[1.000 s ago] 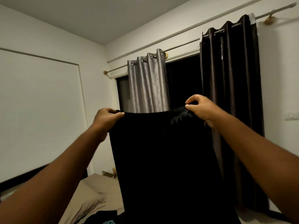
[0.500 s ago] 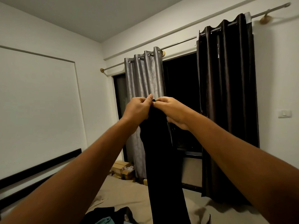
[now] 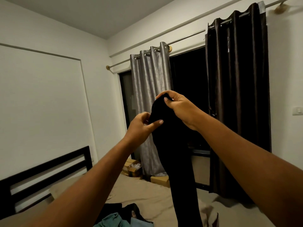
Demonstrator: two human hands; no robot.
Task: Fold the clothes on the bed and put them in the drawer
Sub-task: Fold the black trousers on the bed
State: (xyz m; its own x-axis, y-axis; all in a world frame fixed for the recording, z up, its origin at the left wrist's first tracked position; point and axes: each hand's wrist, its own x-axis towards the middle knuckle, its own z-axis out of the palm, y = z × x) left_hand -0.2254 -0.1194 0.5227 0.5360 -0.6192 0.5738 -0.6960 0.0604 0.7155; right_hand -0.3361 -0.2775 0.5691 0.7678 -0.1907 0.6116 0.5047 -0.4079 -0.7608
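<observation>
While the right hand [image 3: 178,108] pinches the top of the black garment [image 3: 177,153] between thumb and curled fingers, the left hand [image 3: 141,126], just lower, grips its edge with the thumb laid across the cloth. Both arms reach forward. The garment hangs narrow above the bed [image 3: 147,194], near other clothes [image 3: 114,217].

Bare forearms [image 3: 91,182]; left hand [image 3: 139,126] and right hand [image 3: 178,108] bare too; fingernails short.
</observation>
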